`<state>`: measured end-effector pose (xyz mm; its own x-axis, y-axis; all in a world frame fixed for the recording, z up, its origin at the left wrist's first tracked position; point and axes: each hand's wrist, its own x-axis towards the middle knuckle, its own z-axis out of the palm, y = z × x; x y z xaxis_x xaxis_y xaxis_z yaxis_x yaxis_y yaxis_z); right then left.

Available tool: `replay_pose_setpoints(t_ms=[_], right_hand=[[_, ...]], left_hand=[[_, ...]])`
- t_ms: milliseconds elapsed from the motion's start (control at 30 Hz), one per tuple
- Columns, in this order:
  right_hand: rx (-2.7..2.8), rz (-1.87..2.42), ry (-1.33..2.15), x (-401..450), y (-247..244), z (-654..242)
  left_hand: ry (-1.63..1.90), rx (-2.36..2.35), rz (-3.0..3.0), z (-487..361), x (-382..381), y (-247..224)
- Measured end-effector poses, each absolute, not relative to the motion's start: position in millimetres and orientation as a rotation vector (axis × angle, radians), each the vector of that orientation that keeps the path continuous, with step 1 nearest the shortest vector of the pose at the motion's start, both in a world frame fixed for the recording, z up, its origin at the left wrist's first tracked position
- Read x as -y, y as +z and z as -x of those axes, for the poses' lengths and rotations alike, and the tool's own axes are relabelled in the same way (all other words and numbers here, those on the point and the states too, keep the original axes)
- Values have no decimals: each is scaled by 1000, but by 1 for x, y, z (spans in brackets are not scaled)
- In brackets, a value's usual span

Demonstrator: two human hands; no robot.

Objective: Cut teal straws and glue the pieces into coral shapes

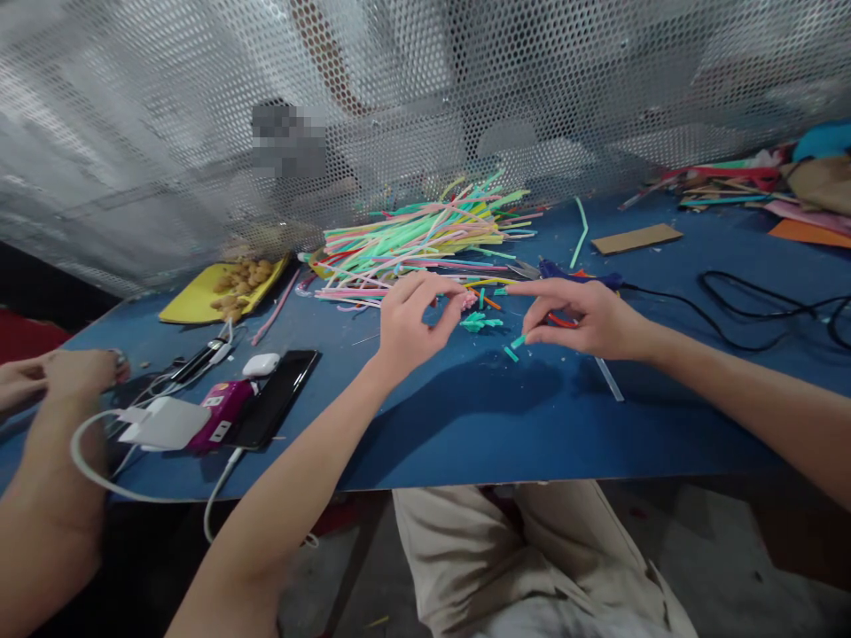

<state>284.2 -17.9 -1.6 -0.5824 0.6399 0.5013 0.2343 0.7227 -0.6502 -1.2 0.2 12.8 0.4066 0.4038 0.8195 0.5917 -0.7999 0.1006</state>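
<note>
Over the blue table, my left hand (418,317) is closed in a pinch beside a small cluster of pink fuzzy pieces (469,300); whether anything sits between its fingertips is unclear. My right hand (580,317) pinches a short green pipe-cleaner piece (519,341) at thumb and finger, its index finger stretched out to the left. Just below that lies another short green piece (511,354). Between the hands is a little pile of cut green pieces (480,322). Partly hidden behind my right hand are a red handle (562,321) and a dark blue corded tool (581,274).
A heap of long coloured pipe cleaners (425,232) lies against the perforated metal screen. At left are a yellow tray (190,297) with brown lumps, a phone (283,394), chargers (166,423) and a co-worker's hands (73,370). Cardboard (636,238) and a black cable (751,341) lie right.
</note>
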Motion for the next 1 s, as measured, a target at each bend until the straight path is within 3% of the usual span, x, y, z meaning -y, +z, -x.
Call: replay_pose_setpoints(t_ms=[100,267,1000], right_hand=[[2186,578,928,21,-4,-278],[2223,496,1049,25,-8,-272],[2431,547,824,20,-4,-278]], left_hand=[[-1450,682,2440,-6,12,15],[-1358,613,2490,-9,14,9],[-1194,743,2917,-15,17,7]])
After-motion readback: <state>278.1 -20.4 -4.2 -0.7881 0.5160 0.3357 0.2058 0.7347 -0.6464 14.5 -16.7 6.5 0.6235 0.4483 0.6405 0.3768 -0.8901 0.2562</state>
